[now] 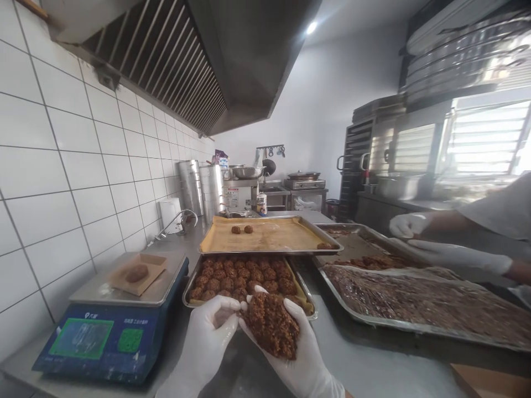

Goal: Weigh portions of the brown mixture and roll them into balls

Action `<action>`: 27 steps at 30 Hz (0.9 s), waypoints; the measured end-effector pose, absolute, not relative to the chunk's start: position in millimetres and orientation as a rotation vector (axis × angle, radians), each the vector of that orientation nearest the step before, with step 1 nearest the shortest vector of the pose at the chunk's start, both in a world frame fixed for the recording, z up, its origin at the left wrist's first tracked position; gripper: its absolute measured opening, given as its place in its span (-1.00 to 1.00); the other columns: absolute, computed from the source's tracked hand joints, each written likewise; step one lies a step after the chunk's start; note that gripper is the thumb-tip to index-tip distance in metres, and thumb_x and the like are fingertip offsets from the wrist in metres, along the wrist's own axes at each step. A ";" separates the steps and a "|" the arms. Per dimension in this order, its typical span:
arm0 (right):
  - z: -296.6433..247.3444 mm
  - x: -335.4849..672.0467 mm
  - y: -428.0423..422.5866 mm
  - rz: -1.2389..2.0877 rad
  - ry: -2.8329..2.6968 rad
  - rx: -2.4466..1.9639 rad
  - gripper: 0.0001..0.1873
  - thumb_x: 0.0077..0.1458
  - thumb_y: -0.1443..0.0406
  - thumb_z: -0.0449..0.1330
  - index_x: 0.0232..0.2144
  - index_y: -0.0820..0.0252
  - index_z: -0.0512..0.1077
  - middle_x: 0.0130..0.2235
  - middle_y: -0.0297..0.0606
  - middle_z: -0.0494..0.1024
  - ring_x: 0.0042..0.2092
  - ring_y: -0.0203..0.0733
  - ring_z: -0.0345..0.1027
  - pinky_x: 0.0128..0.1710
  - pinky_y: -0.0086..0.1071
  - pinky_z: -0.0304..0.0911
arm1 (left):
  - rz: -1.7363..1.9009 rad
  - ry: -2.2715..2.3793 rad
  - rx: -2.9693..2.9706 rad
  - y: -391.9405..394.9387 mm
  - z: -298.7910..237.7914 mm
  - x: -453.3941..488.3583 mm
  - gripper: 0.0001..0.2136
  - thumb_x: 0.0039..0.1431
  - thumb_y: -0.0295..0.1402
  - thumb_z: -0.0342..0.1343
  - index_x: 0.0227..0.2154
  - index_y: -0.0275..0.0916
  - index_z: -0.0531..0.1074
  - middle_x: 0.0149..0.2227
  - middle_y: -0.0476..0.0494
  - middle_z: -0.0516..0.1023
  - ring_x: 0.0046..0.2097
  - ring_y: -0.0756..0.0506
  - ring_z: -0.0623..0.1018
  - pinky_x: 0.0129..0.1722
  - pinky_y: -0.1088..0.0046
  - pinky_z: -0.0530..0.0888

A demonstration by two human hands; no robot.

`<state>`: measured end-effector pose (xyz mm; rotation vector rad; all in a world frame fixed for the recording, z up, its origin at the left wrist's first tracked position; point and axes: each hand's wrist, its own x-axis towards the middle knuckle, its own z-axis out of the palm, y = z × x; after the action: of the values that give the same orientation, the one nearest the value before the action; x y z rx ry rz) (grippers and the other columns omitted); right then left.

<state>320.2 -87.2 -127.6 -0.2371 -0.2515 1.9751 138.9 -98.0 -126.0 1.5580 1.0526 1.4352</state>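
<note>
Both my hands wear white gloves. My right hand (305,359) cups a large lump of brown, grainy mixture (271,325) in its palm, fingers curled up around it. My left hand (211,326) pinches at the lump's left edge. Just beyond my hands lies a metal tray (310,309) filled with several brown balls (240,273). Behind it a paper-lined tray (265,235) carries a few balls (241,229). To the left, a blue digital scale (112,318) has one brown ball (136,272) on a paper sheet.
At the right, a big metal tray (373,318) holds a spread of brown mixture (427,301). Another person's gloved hands (435,249) work over a further tray. Steel pots (205,188), a faucet (176,221) and a machine stand at the back by the tiled wall.
</note>
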 end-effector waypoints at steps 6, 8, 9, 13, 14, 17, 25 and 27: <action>-129.9 321.2 -84.7 1.933 -0.283 -0.238 -0.53 0.14 0.09 0.26 0.00 0.24 0.59 0.00 -0.02 0.65 0.07 0.07 0.52 0.22 0.01 0.32 | 1.414 1.034 1.498 -97.2 -128.9 139.4 -0.83 0.20 -0.24 0.28 -0.25 -0.23 0.60 -0.20 -0.20 0.67 -0.22 -0.15 0.63 -0.17 0.35 0.55; -130.2 322.3 -84.1 1.928 -0.304 -0.243 -0.54 0.15 0.09 0.26 0.00 0.24 0.59 0.00 -0.03 0.66 0.05 0.05 0.54 0.22 -0.01 0.32 | 1.421 1.028 1.467 -94.0 -130.3 138.2 -0.85 0.18 -0.26 0.28 -0.29 -0.24 0.58 -0.29 -0.16 0.66 -0.30 -0.10 0.59 -0.23 0.39 0.52; -130.1 322.7 -84.1 1.931 -0.317 -0.247 -0.54 0.14 0.09 0.26 0.00 0.25 0.59 -0.01 -0.03 0.66 0.05 0.05 0.54 0.23 -0.02 0.32 | 1.426 1.020 1.445 -92.3 -131.3 137.5 -0.86 0.17 -0.28 0.28 -0.31 -0.25 0.57 -0.32 -0.14 0.65 -0.32 -0.08 0.57 -0.25 0.41 0.51; -129.4 323.1 -85.1 1.952 -0.389 -0.243 -0.51 0.15 0.07 0.24 -0.02 0.30 0.60 -0.04 0.03 0.67 0.05 0.07 0.55 0.25 -0.04 0.30 | 1.453 1.049 1.392 -88.5 -135.8 133.4 -0.90 0.13 -0.34 0.25 -0.32 -0.25 0.54 -0.38 -0.10 0.61 -0.34 -0.08 0.56 -0.28 0.42 0.49; -128.9 322.9 -85.5 1.959 -0.399 -0.242 -0.50 0.15 0.06 0.24 -0.02 0.32 0.60 -0.04 0.04 0.67 0.04 0.06 0.55 0.24 -0.05 0.30 | 1.467 1.070 1.395 -89.1 -136.2 131.3 -0.91 0.13 -0.35 0.25 -0.32 -0.25 0.54 -0.38 -0.10 0.61 -0.33 -0.08 0.57 -0.29 0.43 0.49; -125.6 322.8 -86.3 1.967 -0.380 -0.245 -0.50 0.14 0.07 0.24 -0.03 0.33 0.61 -0.05 0.02 0.67 0.02 0.06 0.57 0.24 -0.06 0.33 | 1.539 1.142 1.422 -94.7 -130.9 114.9 -0.90 0.13 -0.33 0.23 -0.33 -0.24 0.54 -0.37 -0.09 0.60 -0.33 -0.09 0.58 -0.29 0.42 0.51; -118.1 325.2 -77.6 1.947 -0.125 -0.354 -0.52 0.06 0.18 0.33 0.01 0.28 0.59 0.07 -0.01 0.61 0.14 0.21 0.48 0.16 -0.01 0.44 | 1.494 2.021 1.812 -85.7 -60.2 -42.9 -0.74 0.21 -0.17 0.18 -0.12 -0.13 0.61 0.09 -0.13 0.61 0.11 -0.23 0.56 0.16 0.26 0.43; -117.7 324.5 -75.8 1.938 -0.071 -0.385 -0.51 0.08 0.23 0.32 0.06 0.29 0.56 0.10 0.03 0.59 0.14 0.23 0.47 0.14 0.03 0.46 | 1.210 2.260 1.922 -71.9 -43.2 -80.0 -0.76 0.25 -0.27 0.08 -0.13 -0.12 0.61 0.02 -0.11 0.65 0.04 -0.20 0.59 0.06 0.31 0.45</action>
<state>324.5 -75.8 -117.7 -0.3854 -0.0712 1.9375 -80.0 -71.9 -43.2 1.9216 2.2597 1.2104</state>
